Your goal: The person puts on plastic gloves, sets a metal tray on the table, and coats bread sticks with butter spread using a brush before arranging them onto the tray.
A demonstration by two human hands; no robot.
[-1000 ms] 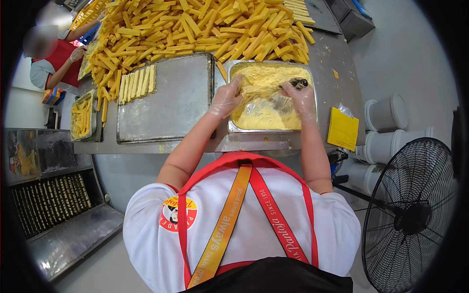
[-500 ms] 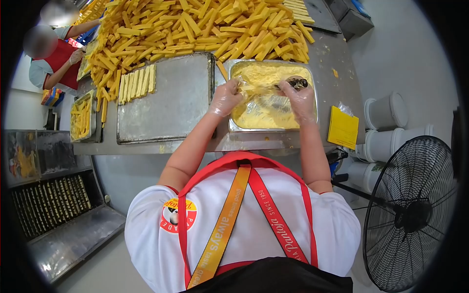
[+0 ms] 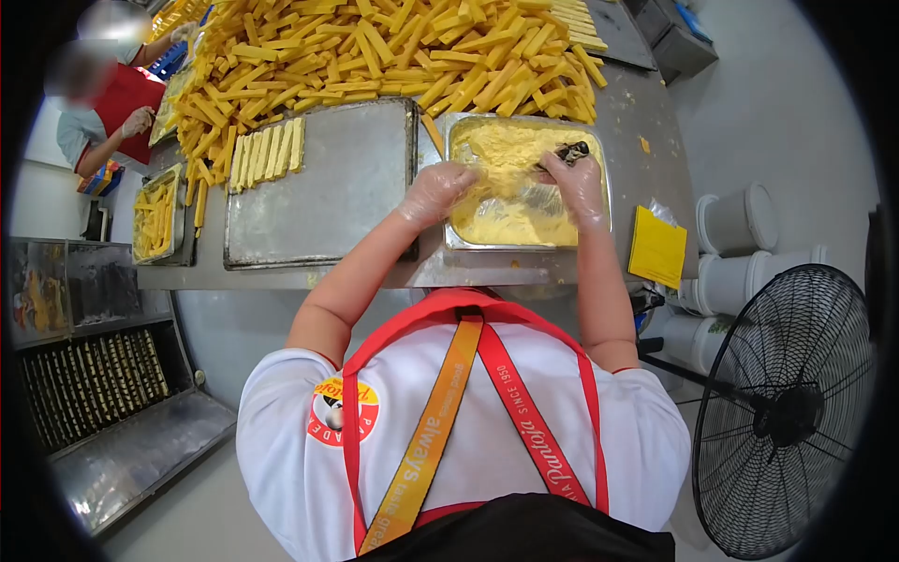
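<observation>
Both my hands wear clear plastic gloves. My left hand (image 3: 438, 194) is closed over the left rim of a metal pan (image 3: 526, 246); a blurred yellow stick seems to poke from its fingertips. Thick yellow spread (image 3: 506, 225) coats the pan, with bare metal showing in the middle. Above the right half of it, my right hand (image 3: 578, 183) grips a dark-handled spreading tool (image 3: 573, 150); its blade is blurred. Left of the pan lies a flat metal tray (image 3: 328, 187) with a row of coated sticks (image 3: 269, 155) at its upper left.
A large heap of yellow sticks (image 3: 375, 56) covers the table's far side. A smaller pan of sticks (image 3: 157, 217) stands at left, and a yellow packet (image 3: 657, 245) at the right edge. White buckets (image 3: 740, 217) and a black fan (image 3: 787, 412) stand right. A co-worker (image 3: 122, 112) is at far left.
My left hand has shifted slightly right and down, its fingers farther over the pan. My right hand has moved a little up with the tool. The co-worker has shifted posture.
</observation>
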